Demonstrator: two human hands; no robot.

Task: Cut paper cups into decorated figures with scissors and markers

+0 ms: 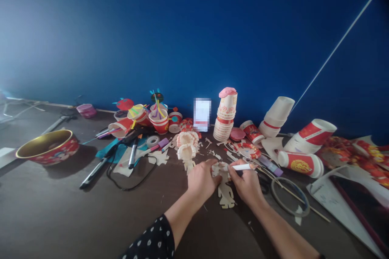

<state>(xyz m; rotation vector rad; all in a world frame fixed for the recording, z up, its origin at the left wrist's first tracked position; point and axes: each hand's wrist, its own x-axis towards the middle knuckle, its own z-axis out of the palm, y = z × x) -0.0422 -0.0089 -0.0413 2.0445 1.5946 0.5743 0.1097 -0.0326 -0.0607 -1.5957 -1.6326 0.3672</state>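
My left hand (202,180) presses on the top of a cream paper cut-out figure (225,194) lying on the dark tabletop. My right hand (245,182) grips a white marker pen (241,166), with its tip at the upper part of the cut-out. Both hands are close together over the paper. Two more frilled paper figures (186,149) lie just beyond my left hand, among scattered paper scraps. The hands cover part of the cut-out's upper end.
Stacked paper cups (225,117) and red-and-white cups (300,164) stand beyond my hands. Pens, tape, a black cable and a gold-lined red tin bowl (48,147) lie left. Scissors, a wire hoop (290,196) and a wooden stick lie right. A blue wall stands behind.
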